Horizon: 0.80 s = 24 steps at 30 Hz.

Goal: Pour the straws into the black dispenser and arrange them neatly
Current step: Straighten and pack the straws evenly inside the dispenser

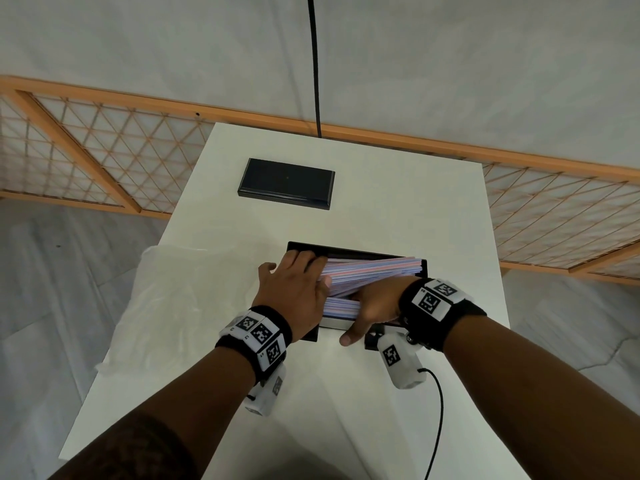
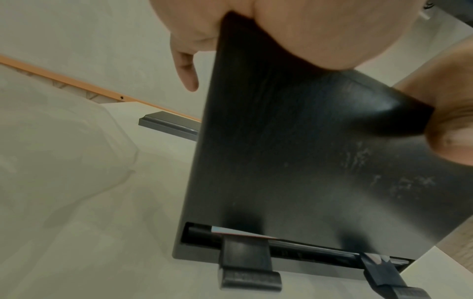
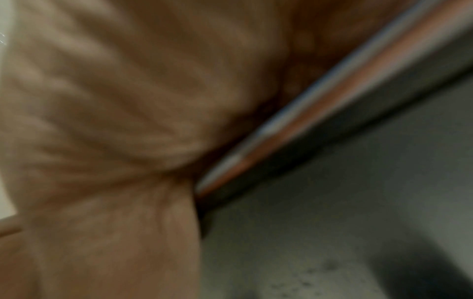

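Note:
The black dispenser stands open in the middle of the white table, with pink, blue and purple straws stacked inside. Their upper layer is tilted, with its right end higher. My left hand lies over the left end of the stack, fingers curled down on the straw ends and thumb splayed free. My right hand reaches in from the near side. Its fingers are hidden among the straws and its thumb is outside on the front wall. The left wrist view shows the dispenser's front wall and a straw in the bottom slot.
The dispenser's black lid lies flat near the table's far edge. A crumpled clear plastic bag covers the table's left side. A black cable trails from my right wrist. A wooden lattice screen stands beyond the table.

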Each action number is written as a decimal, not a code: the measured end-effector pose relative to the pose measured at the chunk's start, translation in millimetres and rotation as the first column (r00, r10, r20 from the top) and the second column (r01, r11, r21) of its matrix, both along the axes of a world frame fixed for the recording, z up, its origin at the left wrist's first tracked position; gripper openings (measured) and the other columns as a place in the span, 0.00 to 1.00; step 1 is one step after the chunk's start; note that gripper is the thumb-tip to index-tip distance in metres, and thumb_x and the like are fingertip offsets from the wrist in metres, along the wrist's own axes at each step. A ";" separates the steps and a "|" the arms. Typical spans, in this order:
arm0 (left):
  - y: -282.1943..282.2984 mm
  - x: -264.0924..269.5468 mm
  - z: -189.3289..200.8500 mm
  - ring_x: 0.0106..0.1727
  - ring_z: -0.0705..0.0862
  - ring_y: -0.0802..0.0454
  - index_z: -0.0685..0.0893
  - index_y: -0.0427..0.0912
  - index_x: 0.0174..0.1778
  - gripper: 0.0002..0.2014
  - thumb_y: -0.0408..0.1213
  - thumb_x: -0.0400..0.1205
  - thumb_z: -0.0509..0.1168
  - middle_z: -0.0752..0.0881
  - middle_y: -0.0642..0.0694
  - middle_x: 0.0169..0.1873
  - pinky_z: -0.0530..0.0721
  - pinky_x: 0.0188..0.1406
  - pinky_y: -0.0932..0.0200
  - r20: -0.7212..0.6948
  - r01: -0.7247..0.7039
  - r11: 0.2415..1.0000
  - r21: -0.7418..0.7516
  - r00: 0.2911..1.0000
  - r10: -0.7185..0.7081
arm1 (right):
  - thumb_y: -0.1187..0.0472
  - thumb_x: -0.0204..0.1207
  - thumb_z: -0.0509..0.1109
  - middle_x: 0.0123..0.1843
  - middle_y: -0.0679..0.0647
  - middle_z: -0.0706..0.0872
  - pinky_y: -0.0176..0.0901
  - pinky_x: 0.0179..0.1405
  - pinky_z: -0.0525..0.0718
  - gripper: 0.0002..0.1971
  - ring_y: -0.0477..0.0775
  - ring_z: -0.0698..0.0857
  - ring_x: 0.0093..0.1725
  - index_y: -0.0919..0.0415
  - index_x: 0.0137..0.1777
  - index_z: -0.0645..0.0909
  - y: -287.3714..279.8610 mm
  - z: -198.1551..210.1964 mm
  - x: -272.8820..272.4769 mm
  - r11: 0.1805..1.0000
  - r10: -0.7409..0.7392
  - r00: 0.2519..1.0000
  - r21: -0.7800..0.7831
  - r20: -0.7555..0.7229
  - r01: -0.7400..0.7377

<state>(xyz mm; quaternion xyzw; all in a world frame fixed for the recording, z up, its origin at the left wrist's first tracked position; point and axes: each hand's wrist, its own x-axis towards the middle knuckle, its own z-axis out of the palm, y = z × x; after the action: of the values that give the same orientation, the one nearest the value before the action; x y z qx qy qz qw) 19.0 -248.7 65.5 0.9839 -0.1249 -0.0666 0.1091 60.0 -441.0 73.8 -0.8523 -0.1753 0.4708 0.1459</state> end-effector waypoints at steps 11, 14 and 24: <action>0.1 0.0 1.3 0.70 0.72 0.54 0.72 0.54 0.76 0.25 0.53 0.85 0.44 0.75 0.56 0.68 0.73 0.65 0.38 -0.005 -0.001 1.000 -0.003 1.000 0.001 | 0.33 0.53 0.86 0.67 0.41 0.85 0.50 0.73 0.78 0.47 0.50 0.82 0.66 0.39 0.74 0.75 -0.3 18.8 -4.2 1.000 0.021 0.999 0.003 0.038 -0.021; 0.7 0.3 1.9 0.70 0.72 0.55 0.71 0.55 0.76 0.24 0.53 0.86 0.43 0.75 0.56 0.69 0.74 0.64 0.39 -0.009 -0.007 1.000 -0.010 1.000 0.007 | 0.39 0.54 0.89 0.64 0.40 0.84 0.40 0.67 0.77 0.44 0.47 0.82 0.63 0.44 0.72 0.77 -1.7 26.8 -14.7 0.994 -0.046 0.993 0.103 0.109 0.034; -2.7 16.7 13.1 0.71 0.70 0.55 0.73 0.56 0.78 0.23 0.49 0.89 0.46 0.73 0.57 0.70 0.69 0.66 0.42 -0.172 0.009 1.000 0.016 0.985 -0.006 | 0.26 0.56 0.79 0.49 0.48 0.91 0.45 0.37 0.77 0.43 0.56 0.90 0.45 0.50 0.67 0.80 -1.9 21.4 -59.3 0.996 0.057 0.690 -0.091 0.722 0.013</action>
<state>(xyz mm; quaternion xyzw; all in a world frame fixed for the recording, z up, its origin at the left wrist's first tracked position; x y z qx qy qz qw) 35.6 -251.4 78.6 0.9749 -0.1182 -0.1526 0.1108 0.7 -443.0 95.2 -0.9721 -0.2079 0.1064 0.0215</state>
